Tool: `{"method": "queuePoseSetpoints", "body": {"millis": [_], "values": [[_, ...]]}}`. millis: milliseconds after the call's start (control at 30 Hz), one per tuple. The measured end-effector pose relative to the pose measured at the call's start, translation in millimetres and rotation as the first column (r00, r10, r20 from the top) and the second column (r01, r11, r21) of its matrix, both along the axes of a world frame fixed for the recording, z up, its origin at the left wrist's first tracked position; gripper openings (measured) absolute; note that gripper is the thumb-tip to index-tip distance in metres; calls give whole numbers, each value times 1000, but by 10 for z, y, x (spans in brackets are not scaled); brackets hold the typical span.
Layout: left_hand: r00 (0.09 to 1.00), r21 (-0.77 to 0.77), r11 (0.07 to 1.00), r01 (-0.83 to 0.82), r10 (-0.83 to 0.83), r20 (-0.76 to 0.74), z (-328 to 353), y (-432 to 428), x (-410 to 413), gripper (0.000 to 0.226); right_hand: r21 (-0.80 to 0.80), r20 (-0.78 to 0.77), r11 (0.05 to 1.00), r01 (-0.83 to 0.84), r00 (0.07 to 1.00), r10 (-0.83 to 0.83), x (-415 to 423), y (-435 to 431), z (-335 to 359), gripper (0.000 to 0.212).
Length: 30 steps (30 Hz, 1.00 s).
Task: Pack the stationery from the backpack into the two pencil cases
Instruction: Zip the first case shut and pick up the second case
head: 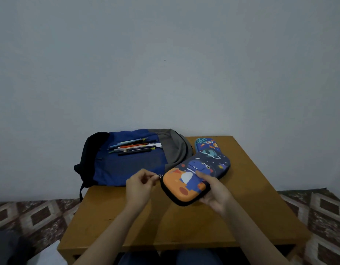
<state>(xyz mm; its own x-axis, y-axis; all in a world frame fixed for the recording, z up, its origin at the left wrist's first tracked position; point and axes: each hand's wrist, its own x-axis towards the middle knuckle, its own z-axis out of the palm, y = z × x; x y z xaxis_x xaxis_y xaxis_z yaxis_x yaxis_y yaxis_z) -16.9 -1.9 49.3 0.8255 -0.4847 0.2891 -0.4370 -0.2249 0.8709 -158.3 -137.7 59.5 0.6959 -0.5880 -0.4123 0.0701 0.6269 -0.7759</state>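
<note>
A blue, grey and black backpack lies flat at the back left of the wooden table. Several pens and pencils lie in a loose bundle on top of it. My right hand grips the near end of a dark blue and orange dinosaur pencil case, thumb on its lid, tilting it above the table. My left hand pinches the zipper pull at the case's left corner. A second pencil case, light blue with planets, lies behind it, partly hidden.
The table stands against a plain grey wall. A patterned brown and white carpet covers the floor on both sides. My knees in blue trousers show under the table's front edge.
</note>
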Motion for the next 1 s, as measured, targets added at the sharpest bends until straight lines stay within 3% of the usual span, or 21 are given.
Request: {"method": "queuePoseSetpoints", "body": {"millis": [133,200,267,333,400,500,600,733,900,1000], "values": [[992,124,986,112,-105,-66,26,35,96,18,-87,-57,994,-65,997,60,21,-23,2,20],[984,181,968,173,-162,-74,46,61,90,4,-167,-123,983,-70,991,50,17,-42,-26,38],[965,190,949,253,-233,-121,59,33,12,36,-276,-211,956,-102,976,44,29,-14,-63,55],[904,183,897,402,-357,-234,42,-52,-125,74,-356,-238,922,-149,969,65,65,68,-73,52],[868,226,845,484,-432,-243,-42,-135,-272,116,-371,-212,908,-197,969,124,95,149,-49,45],[866,148,890,432,-363,-345,-128,-154,-376,140,-336,-226,909,-245,958,174,94,153,19,51],[770,-9,894,448,-391,-503,-200,-120,-426,127,-353,-260,899,-261,950,174,78,114,-21,49],[716,-96,900,425,-399,-572,-266,-98,-485,101,-399,-286,890,-223,952,111,94,111,-142,58],[611,-190,927,324,-359,-705,-290,59,-300,90,-395,-328,899,-191,943,56,40,-59,-337,39],[667,-124,966,229,-248,-703,-368,172,-153,61,-387,-404,904,-183,915,12,-21,-191,-455,34]]}}
